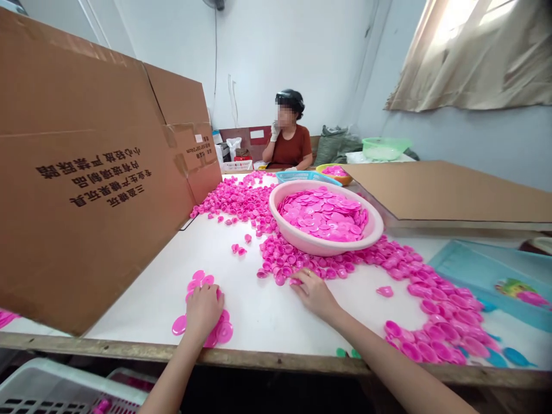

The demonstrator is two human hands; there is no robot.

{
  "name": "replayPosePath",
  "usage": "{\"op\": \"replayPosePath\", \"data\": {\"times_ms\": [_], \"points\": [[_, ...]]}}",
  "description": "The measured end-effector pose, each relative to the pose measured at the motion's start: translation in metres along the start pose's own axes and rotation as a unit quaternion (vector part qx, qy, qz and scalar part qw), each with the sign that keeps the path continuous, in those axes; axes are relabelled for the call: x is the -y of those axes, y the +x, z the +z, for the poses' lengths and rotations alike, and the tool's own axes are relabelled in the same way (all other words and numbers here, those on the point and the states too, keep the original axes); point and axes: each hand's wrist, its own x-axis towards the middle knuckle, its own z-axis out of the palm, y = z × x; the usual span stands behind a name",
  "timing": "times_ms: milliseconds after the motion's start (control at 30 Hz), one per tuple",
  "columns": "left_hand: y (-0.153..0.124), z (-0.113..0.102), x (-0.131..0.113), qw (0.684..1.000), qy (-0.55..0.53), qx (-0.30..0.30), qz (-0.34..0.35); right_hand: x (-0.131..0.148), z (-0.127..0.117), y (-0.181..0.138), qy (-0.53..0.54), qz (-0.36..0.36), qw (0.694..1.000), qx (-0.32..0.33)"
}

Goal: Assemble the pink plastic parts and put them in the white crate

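Note:
My left hand (pixel 204 307) rests with curled fingers over a loose patch of flat pink discs (pixel 225 332), which look like toy saucers. Its fingertips are partly hidden, so what they grip does not show clearly. At the near edge of a heap of small pink toy cups (pixel 284 259), my right hand (pixel 317 294) pinches a pink cup (pixel 295 282) between thumb and fingers. Just behind that heap, a pale pink basin (pixel 325 248) is filled with more pink discs (pixel 323 215).
A large cardboard box (pixel 99 172) stands on the left of the white table (pixel 142 305). More cups (pixel 435 310) curve along the right, near a blue tray (pixel 487 276) and a cardboard sheet (pixel 448 192). A co-worker (pixel 291 141) sits across the table. A white basket (pixel 64 385) is below.

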Motion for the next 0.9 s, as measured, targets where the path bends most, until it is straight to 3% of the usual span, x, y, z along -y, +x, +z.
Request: {"op": "replayPosePath", "data": {"times_ms": [167,267,333,433,500,600,700,900], "points": [[0.004,-0.017,-0.009,0.999,0.012,-0.039,-0.008,0.024,0.006,-0.011,0.013,-0.016,0.992,0.122],[0.008,-0.032,-0.026,0.989,-0.129,-0.068,0.015,0.023,0.005,-0.001,0.08,0.025,0.993,0.082],[0.008,-0.036,-0.046,0.956,-0.282,-0.044,0.067,0.02,0.004,0.008,0.163,0.068,0.983,0.05],[0.006,-0.026,-0.08,0.876,-0.459,0.034,0.142,0.019,0.007,0.015,0.303,0.112,0.943,0.074],[0.003,-0.012,-0.099,0.836,-0.522,0.069,0.152,0.018,0.013,0.013,0.361,0.124,0.919,0.101],[-0.004,0.008,-0.112,0.807,-0.568,0.096,0.131,0.015,0.021,0.005,0.387,0.157,0.9,0.125],[-0.009,0.016,-0.112,0.815,-0.551,0.114,0.134,0.008,0.023,-0.002,0.388,0.213,0.882,0.163],[-0.009,0.019,-0.11,0.875,-0.453,0.088,0.144,0.005,0.025,-0.002,0.313,0.281,0.88,0.22]]}}
